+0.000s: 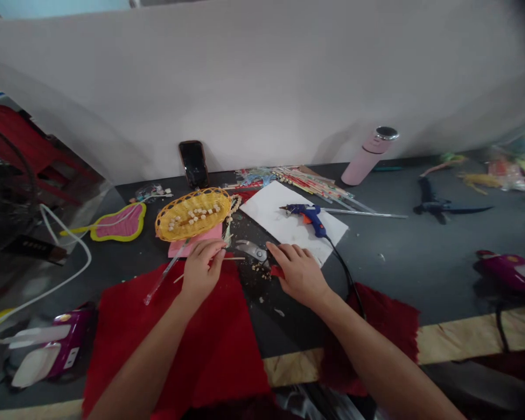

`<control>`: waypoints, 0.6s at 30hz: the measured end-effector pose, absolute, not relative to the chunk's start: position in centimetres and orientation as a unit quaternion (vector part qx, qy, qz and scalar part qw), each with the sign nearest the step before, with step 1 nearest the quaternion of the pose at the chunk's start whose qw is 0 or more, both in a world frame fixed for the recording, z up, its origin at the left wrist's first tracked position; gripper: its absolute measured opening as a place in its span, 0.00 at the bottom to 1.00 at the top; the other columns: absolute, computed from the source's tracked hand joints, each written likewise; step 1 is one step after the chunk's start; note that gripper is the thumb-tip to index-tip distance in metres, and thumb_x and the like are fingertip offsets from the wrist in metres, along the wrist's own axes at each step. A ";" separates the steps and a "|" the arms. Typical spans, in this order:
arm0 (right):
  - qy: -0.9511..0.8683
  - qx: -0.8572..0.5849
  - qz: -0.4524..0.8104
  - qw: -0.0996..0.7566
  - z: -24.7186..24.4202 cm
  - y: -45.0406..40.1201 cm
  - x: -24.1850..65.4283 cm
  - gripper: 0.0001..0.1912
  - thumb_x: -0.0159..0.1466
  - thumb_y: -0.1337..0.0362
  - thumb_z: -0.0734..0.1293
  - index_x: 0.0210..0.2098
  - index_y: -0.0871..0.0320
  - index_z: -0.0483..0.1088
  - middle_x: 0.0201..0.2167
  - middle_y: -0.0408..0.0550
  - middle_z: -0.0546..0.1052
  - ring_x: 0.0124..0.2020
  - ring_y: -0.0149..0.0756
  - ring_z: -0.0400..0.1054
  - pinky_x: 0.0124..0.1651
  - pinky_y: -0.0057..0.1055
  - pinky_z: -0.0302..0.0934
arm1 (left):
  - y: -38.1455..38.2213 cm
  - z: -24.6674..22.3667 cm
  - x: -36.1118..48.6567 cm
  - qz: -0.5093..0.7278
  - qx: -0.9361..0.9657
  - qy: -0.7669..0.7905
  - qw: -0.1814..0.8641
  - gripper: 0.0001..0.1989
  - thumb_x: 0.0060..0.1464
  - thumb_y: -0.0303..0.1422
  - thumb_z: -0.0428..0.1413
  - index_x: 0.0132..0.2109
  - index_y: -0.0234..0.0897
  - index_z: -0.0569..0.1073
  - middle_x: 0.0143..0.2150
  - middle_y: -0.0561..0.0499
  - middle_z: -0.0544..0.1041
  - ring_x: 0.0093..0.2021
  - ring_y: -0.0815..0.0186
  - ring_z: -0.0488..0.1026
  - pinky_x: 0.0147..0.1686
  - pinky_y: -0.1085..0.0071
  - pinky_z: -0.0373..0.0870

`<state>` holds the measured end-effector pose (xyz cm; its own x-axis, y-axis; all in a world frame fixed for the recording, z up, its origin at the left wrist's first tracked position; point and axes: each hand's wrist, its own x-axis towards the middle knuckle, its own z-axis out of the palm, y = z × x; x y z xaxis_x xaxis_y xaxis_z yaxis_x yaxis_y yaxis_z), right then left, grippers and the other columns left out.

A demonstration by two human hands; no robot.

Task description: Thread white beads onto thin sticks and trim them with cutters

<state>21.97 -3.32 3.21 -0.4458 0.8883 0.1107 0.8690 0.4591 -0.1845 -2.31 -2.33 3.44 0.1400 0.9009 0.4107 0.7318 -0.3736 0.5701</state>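
My left hand (201, 271) is closed in a pinch above the near edge of a pink sheet (175, 249). What sits between its fingertips is too small to make out. A thin wooden stick (234, 258) lies just below those fingers. On the right, my right hand (301, 273) is closed around the red handle of a pair of pruning shears (254, 252), whose curved metal blades point left, toward my other hand. Small pale scraps (262, 270) are scattered under the shears. Beyond my left hand, a yellow woven basket (166, 224) holds several small pale pieces.
A blue glue gun (304, 214) rests on white board (266, 204), its cord trailing near my right wrist. Red cloth (219, 344) covers the near left. Behind are a phone (193, 165), bundled sticks (310, 181) and a pink bottle (364, 160). Purple devices (72, 332) sit at both sides.
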 end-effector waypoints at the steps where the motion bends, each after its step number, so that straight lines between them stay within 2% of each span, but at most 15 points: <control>1: -0.853 -0.513 0.044 0.089 3.4 -3.4 21.8 0.31 0.58 0.68 0.62 0.60 0.56 0.53 0.49 0.56 0.68 0.46 0.48 0.60 0.46 0.42 0.54 | -2.3 3.7 -2.2 0.360 0.754 0.539 0.106 0.13 0.57 0.32 0.48 0.46 0.40 0.74 0.46 0.46 0.75 0.49 0.59 0.68 0.52 0.61 0.61; 5: -0.865 -0.495 0.029 0.072 4.1 -3.9 21.4 0.33 0.57 0.69 0.64 0.60 0.55 0.54 0.50 0.55 0.68 0.46 0.48 0.61 0.45 0.42 0.52 | -1.8 4.3 -1.4 0.297 0.805 0.509 0.073 0.14 0.57 0.31 0.48 0.48 0.42 0.74 0.47 0.47 0.74 0.49 0.58 0.66 0.51 0.59 0.61; 11: -0.871 -0.487 0.013 0.070 4.4 -4.3 21.4 0.32 0.57 0.70 0.63 0.60 0.54 0.54 0.50 0.55 0.68 0.46 0.47 0.61 0.45 0.41 0.51 | -0.8 5.0 -0.4 0.219 0.840 0.492 0.065 0.10 0.55 0.30 0.51 0.38 0.41 0.77 0.42 0.47 0.76 0.47 0.57 0.65 0.48 0.57 0.60; 15: -0.869 -0.490 0.016 0.068 4.5 -4.4 21.4 0.32 0.57 0.70 0.63 0.60 0.52 0.54 0.52 0.55 0.67 0.46 0.47 0.62 0.45 0.41 0.52 | -0.9 5.5 0.0 0.203 0.853 0.476 0.066 0.09 0.54 0.29 0.51 0.35 0.41 0.76 0.41 0.48 0.77 0.46 0.57 0.66 0.47 0.57 0.60; 18: -0.866 -0.495 0.022 0.070 4.3 -4.5 21.6 0.35 0.56 0.71 0.63 0.61 0.50 0.51 0.55 0.54 0.64 0.46 0.47 0.62 0.45 0.41 0.53 | -1.0 6.2 0.2 0.237 0.840 0.484 0.072 0.09 0.53 0.27 0.52 0.32 0.41 0.76 0.40 0.49 0.77 0.46 0.56 0.66 0.46 0.57 0.59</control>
